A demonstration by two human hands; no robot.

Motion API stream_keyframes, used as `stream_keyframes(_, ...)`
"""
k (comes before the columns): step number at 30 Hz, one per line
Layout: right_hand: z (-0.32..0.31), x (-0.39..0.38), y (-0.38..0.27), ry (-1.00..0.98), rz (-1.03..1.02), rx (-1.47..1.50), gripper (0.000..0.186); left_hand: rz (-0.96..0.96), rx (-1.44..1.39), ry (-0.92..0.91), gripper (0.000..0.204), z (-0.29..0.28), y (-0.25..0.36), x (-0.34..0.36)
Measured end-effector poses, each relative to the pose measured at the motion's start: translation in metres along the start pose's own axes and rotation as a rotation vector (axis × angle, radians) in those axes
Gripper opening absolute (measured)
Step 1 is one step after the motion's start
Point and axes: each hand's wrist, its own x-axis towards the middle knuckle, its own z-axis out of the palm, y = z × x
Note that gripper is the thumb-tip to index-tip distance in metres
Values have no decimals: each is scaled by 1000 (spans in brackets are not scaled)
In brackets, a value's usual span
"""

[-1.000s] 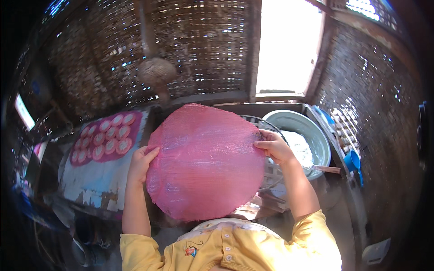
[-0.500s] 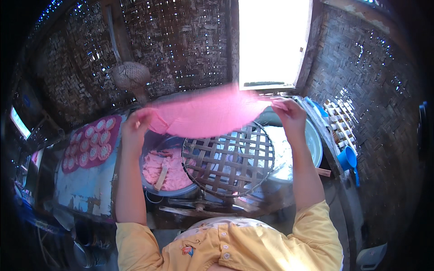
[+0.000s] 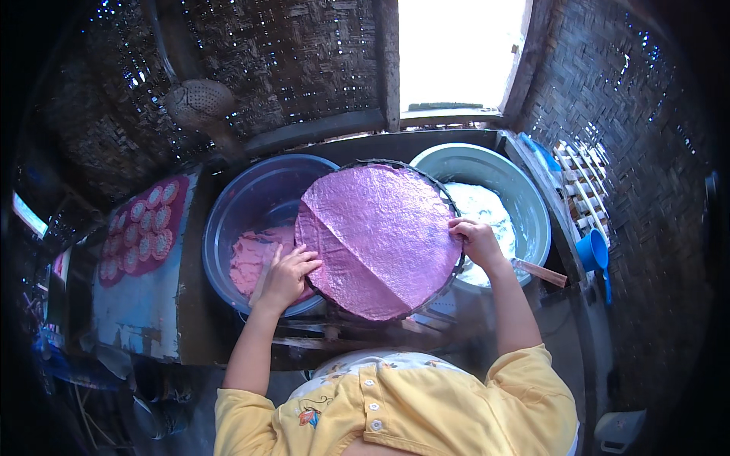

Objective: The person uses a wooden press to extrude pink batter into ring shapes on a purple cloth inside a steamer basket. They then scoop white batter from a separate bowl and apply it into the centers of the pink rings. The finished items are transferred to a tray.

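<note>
A round pink sheet (image 3: 380, 228) with a diagonal crease lies flat over the round open-weave tray (image 3: 454, 199), whose dark rim shows at the top and right. My left hand (image 3: 286, 279) rests at the sheet's lower left edge, fingers stretched out and apart. At the right edge my right hand (image 3: 477, 239) pinches the sheet between thumb and fingers. The tray sits across two basins. Pink dough-like paste (image 3: 247, 262) fills part of the left blue basin (image 3: 219, 209), and white paste (image 3: 490, 201) lies in the right pale green basin (image 3: 534, 199).
At the left, a pink mat with several round white-centred pieces (image 3: 139, 237) lies on a worn light-blue tabletop (image 3: 148, 304). A wooden handle (image 3: 544, 273) juts from the right basin. A blue dipper (image 3: 591, 251) hangs by the right wall, below a slatted rack (image 3: 582, 182).
The pink sheet, held up and blurred by motion before, has come down onto the tray. Both hands have lowered toward me, and the left has let go and spread its fingers.
</note>
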Motion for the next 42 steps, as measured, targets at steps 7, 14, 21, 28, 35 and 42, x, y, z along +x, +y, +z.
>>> stream_keyframes(7,-17,0,-4,-46,100,-138,37,3,13,-7,38,-12,17,-5)
stream_keyframes(14,10,8,-80,82,116,-121,42,5,-9,-18,51,4,67,27)
stream_keyframes(21,57,1,-100,-492,64,-396,70,-103,229,-277,85,55,88,45)
stream_keyframes(28,44,5,-87,-493,155,-433,75,-76,152,-231,87,50,76,42)
stream_keyframes(35,38,13,-95,-558,194,-499,75,-319,172,-190,81,14,49,29)
stream_keyframes(42,46,-40,-170,-329,-343,147,50,-493,-393,472,26,-33,33,-96)
